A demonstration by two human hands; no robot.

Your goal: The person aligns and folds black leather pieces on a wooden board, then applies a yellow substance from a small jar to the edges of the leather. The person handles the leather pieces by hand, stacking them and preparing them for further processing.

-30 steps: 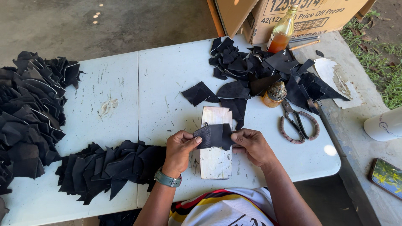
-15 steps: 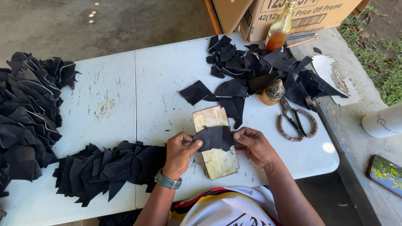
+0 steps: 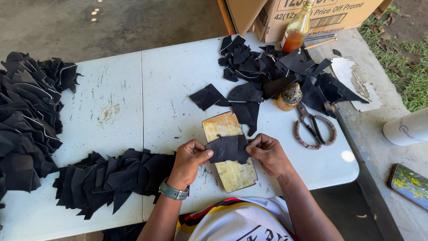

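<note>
Both my hands hold a small black leather piece (image 3: 228,148) over a yellowish stained board (image 3: 232,172) lying on the white table (image 3: 169,85). My left hand (image 3: 189,156) pinches the piece's left edge, which shows a grainy grey face. My right hand (image 3: 267,154) pinches its right edge. The piece looks folded or doubled, and it hides the board's middle.
A row of black leather pieces (image 3: 111,176) lies left of my left hand, a bigger heap (image 3: 26,120) at far left, and more scraps (image 3: 272,76) at the back. Scissors (image 3: 314,129), a small glue jar (image 3: 290,97), an amber bottle (image 3: 296,29), cardboard boxes (image 3: 330,13) and a phone (image 3: 410,185) are to the right.
The board has turned a little, its near end swinging right. My hands have drawn closer together on the leather piece, which now looks narrower and folded.
</note>
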